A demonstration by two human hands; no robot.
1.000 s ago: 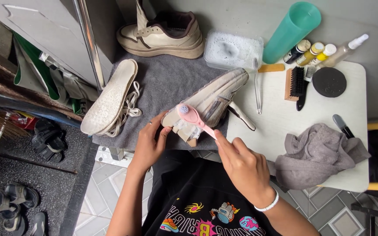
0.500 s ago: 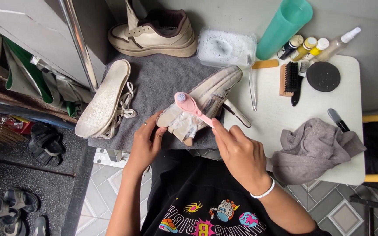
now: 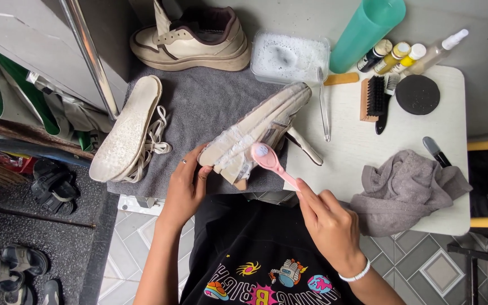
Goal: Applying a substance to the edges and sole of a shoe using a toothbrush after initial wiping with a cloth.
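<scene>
the left hand (image 3: 184, 186) reaches up from the person's lap with its fingers curled, its grip closed on the near end of the soapy shoe (image 3: 255, 133), which lies tilted on its side across the grey towel (image 3: 199, 107) at the front edge of the white counter (image 3: 357, 141). the right hand (image 3: 326, 217) comes in from the near right of the shoe, wrist bent and fingers wrapped, its grip closed around the handle of the pink brush (image 3: 269, 161); the brush head touches the shoe's foamy side near the left hand. left of the shoe, a loose insole (image 3: 125, 130) rests on the towel with pale laces (image 3: 153, 138) just beside it. beyond the shoe stands a second cream shoe (image 3: 193, 39), and next to that a clear tub of foamy water (image 3: 289, 53). right of the shoe on the counter lie a wooden brush with black bristles (image 3: 371, 99), a round black pad (image 3: 418, 95) and a crumpled grey cloth (image 3: 405, 189).
</scene>
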